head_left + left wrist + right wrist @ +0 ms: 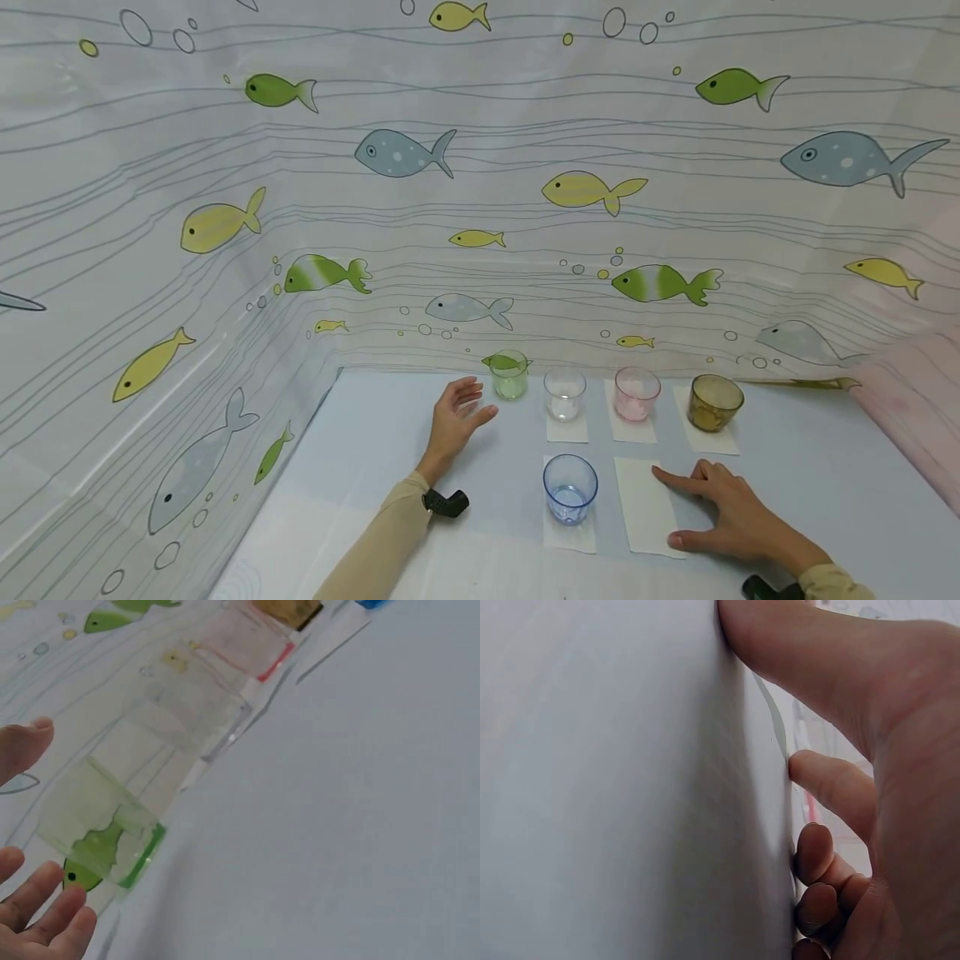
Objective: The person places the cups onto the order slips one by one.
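My left hand (453, 421) is held with spread, loosely bent fingers just left of a green glass (510, 383), apart from it in the head view. The left wrist view shows the thumb and fingers on either side of that green glass (105, 825). My right hand (723, 512) lies at the right edge of a white paper sheet (647, 508). Its index fingertip touches the sheet's upper right corner and its thumb the lower right. The other right fingers are curled under, seen in the right wrist view. Left of this sheet stands a blue glass (571, 492) on another paper piece.
A clear glass (564, 404), a pink glass (637, 400) and an amber glass (715, 404) stand along the back, each on white paper. Behind the pale blue table (360, 467) hangs a fish-patterned sheet (405, 208), which also covers the left side.
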`<state>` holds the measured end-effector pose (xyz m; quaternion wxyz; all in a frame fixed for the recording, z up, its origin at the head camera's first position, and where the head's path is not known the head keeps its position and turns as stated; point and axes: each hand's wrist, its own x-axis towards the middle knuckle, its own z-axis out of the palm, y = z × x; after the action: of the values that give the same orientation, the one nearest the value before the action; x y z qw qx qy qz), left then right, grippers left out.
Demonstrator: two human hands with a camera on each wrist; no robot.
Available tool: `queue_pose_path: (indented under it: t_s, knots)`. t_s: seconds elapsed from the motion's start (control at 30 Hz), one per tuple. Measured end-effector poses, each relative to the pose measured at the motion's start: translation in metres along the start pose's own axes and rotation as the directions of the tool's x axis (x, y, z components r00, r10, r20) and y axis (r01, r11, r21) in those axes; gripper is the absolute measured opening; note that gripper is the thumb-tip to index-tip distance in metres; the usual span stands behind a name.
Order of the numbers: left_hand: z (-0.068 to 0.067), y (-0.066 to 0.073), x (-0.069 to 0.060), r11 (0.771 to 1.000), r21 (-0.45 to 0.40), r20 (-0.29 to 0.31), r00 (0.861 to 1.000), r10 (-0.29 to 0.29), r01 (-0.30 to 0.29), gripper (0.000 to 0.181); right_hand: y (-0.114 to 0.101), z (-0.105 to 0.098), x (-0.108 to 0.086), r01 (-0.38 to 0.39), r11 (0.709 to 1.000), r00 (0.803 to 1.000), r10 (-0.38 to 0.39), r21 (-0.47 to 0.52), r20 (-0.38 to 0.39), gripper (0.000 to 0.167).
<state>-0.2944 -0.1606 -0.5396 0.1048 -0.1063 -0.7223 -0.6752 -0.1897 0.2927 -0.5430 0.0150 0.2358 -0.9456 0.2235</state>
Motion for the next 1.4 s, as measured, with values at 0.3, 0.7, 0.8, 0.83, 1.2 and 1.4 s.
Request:
queue_pose_path:
  t_s: [0.3, 0.7, 0.8, 0.83, 1.2, 1.4]
  knots:
    - [0.024, -0.011, 0.028, 1.000, -0.001, -0.003, 1.000, -0.021, 0.021, 0.083, -0.001, -0.001, 0.001, 0.029, 1.000, 0.999, -0.028, 0.009, -0.023, 0.086]
    - [0.029, -0.021, 0.050, 0.988, 0.154, -0.038, 0.999, -0.008, 0.014, 0.087, 0.001, 0.001, 0.000, 0.055, 0.998, 0.997, -0.054, 0.015, -0.048, 0.087]
    - [0.028, -0.021, 0.053, 0.987, 0.158, -0.018, 1.000, -0.005, 0.008, 0.086, 0.003, 0.003, 0.000, 0.067, 0.998, 0.996, -0.066, 0.006, -0.063, 0.087]
    - [0.028, -0.021, 0.054, 0.988, 0.155, -0.009, 1.000, -0.005, 0.007, 0.086, 0.003, 0.004, 0.000, 0.071, 0.997, 0.995, -0.071, 0.004, -0.069, 0.087]
    - [0.037, -0.024, 0.063, 0.982, 0.188, 0.010, 1.000, -0.006, 0.004, 0.077, 0.002, 0.003, 0.000, 0.060, 0.998, 0.997, -0.060, 0.001, -0.045, 0.088]
    - [0.040, -0.025, 0.066, 0.985, 0.172, -0.003, 1.000, 0.009, -0.009, 0.073, 0.001, 0.001, 0.000, 0.066, 0.998, 0.996, -0.066, 0.003, -0.061, 0.088]
